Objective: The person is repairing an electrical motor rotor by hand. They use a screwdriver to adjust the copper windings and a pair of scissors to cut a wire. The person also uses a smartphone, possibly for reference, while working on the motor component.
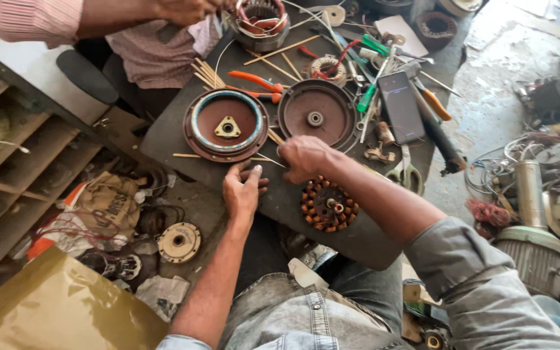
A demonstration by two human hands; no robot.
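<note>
Left hand (242, 188) is lying flat, fingers loose, holding nothing; right hand (303, 155) is pinching a thin stick (268, 160) lying crosswise, just below the cover (226, 125).

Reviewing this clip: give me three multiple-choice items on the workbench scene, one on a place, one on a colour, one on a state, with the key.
1. Where does the phone lie?
A. on the bench, right of the two round covers
B. on the floor
C. in the wooden shelf

2. What colour are the pliers' handles?
A. blue
B. orange
C. white

3. How is the phone's screen?
A. lit
B. dark
C. covered by a cloth

Key: 1 A, it rests beside the right round cover. 2 B, orange handles lie above the left round cover. 3 B, the screen shows dark.
</note>
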